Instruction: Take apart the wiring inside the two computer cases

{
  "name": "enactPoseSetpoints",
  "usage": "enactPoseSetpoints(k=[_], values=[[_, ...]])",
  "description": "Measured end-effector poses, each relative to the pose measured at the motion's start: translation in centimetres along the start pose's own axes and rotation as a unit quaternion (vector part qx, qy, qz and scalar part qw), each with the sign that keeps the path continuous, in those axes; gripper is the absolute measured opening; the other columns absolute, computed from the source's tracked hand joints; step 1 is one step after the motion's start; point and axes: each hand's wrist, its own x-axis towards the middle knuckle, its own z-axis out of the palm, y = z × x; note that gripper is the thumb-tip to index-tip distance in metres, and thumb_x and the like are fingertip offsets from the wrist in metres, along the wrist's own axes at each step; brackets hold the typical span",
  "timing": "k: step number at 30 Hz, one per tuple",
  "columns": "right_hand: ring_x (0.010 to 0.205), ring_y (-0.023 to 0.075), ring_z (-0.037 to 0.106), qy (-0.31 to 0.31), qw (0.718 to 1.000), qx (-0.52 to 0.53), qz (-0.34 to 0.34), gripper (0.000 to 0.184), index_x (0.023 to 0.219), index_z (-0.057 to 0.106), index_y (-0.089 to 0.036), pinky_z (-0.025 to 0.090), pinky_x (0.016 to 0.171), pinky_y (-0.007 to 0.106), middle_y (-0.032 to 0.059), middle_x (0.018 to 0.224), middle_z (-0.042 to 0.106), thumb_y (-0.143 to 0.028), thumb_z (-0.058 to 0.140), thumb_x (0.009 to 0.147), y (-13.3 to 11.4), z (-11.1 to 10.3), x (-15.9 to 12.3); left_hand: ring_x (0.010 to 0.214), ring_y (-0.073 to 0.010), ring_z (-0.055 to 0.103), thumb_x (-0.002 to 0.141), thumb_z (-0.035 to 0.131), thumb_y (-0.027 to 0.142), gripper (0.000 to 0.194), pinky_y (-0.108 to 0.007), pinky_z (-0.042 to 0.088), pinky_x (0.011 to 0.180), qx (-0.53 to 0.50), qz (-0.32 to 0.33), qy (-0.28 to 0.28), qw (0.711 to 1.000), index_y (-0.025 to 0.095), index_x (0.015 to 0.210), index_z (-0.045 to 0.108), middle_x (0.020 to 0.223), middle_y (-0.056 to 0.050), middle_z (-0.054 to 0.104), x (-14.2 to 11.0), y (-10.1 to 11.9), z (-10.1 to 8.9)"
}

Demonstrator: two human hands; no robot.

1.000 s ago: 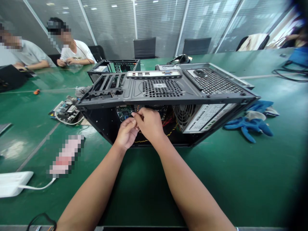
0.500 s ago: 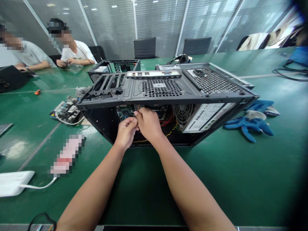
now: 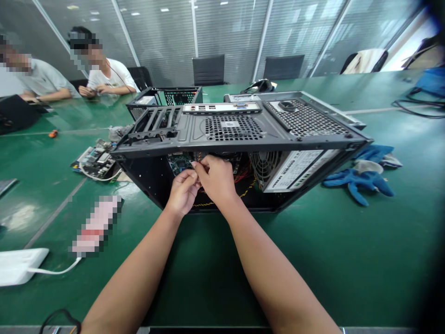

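Computer case [image 3: 239, 144] on green table [image 3: 347, 260], side open. Left hand [image 3: 182, 192] and right hand [image 3: 217, 178] meet at opening, near circuit board [image 3: 180, 163]; fingers bunched, grasp hidden, cannot tell. Apparent step: fine handwork; next move probably needs steady fingertips.

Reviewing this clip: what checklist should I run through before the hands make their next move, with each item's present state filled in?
1. Both hands in view: ok. The left hand and right hand are close together at the open side of the computer case.
2. Item between the fingertips identifiable: cannot tell; too small and partly hidden.
3. Hands gloved: not ok. Both are bare; blue gloves lie right of the case.
4. Red wires clear of the right hand: cannot tell; the hand hides what is behind it.
5. White cable clear of the arms: ok, it lies left of them.
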Motion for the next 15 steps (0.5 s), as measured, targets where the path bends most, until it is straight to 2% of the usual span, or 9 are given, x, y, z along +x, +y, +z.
enactPoseSetpoints(k=[7,10,15], values=[[0.075,0.0190,0.062,-0.016,0.998,-0.069,0.001,0.027,0.075,0.061,-0.018,0.036,0.067,0.031,0.0078,0.083,0.070,-0.027,0.051,0.098,-0.43,-0.01,-0.03,0.063,-0.0074,0.056,0.066,0.088,0.029,0.024,-0.019,0.047,0.062,0.050,0.045,0.003,0.998,0.016,0.073,0.069,0.066,0.003,0.062,0.01,-0.36,-0.02],[0.074,0.0179,0.061,-0.020,0.999,-0.043,-0.004,0.028,0.072,0.057,-0.019,0.035,0.066,0.031,0.0067,0.081,0.069,-0.026,0.051,0.098,-0.27,0.05,0.14,0.062,-0.0072,0.056,0.064,0.089,0.030,0.026,-0.019,0.047,0.061,0.033,0.014,-0.007,0.999,0.016,0.074,0.069,0.067,0.003,0.062,-0.07,-0.10,-0.05],[0.061,0.0126,0.054,-0.042,0.995,0.088,-0.014,0.035,0.062,0.045,-0.021,0.034,0.061,0.027,-0.0003,0.064,0.060,-0.024,0.052,0.096,0.27,0.12,0.34,0.051,-0.0034,0.047,0.065,0.089,0.032,0.031,-0.016,0.045,0.055,-0.042,-0.058,-0.064,0.995,0.014,0.067,0.065,0.059,0.005,0.055,0.08,0.20,-0.45]])
